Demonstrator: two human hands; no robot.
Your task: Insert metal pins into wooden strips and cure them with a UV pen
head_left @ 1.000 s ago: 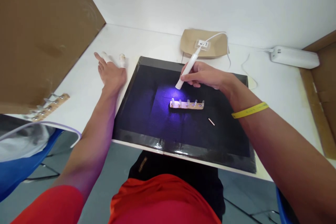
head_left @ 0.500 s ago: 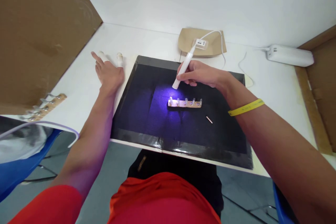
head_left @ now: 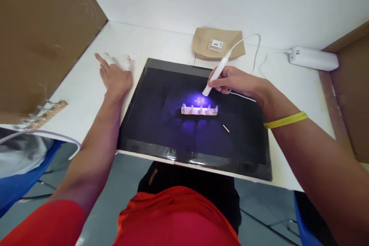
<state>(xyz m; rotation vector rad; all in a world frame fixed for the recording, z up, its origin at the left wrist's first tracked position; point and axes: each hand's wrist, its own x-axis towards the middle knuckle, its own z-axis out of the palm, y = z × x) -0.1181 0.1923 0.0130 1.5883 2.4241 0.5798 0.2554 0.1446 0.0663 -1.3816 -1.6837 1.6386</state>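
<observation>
My right hand [head_left: 235, 80] is closed around a white pen-shaped UV lamp [head_left: 216, 75], which points down and leftward. Its purple light falls on a short wooden strip [head_left: 196, 111] bearing a row of upright, clear nail-like tips. The lamp tip stays above the strip, apart from it. My left hand [head_left: 115, 78] rests on the white table left of the mat, fingers stretched out. Two small white bottles [head_left: 127, 63] stand beside its fingers; one is partly hidden. A short metallic bar [head_left: 225, 128] lies on the black mat [head_left: 144, 123], right of the strip.
Behind the mat sits a brown paper tray [head_left: 198, 42] with a small clear box [head_left: 216, 45]. The lamp's white cable loops rightward; a white power block [head_left: 313, 58] stands at right. Another strip with clear tips [head_left: 49, 115] lies by the left cardboard panel [head_left: 49, 38].
My right hand has moved the lamp rightward, so the purple light now covers the middle of the strip instead of its left end. My left hand stays in place.
</observation>
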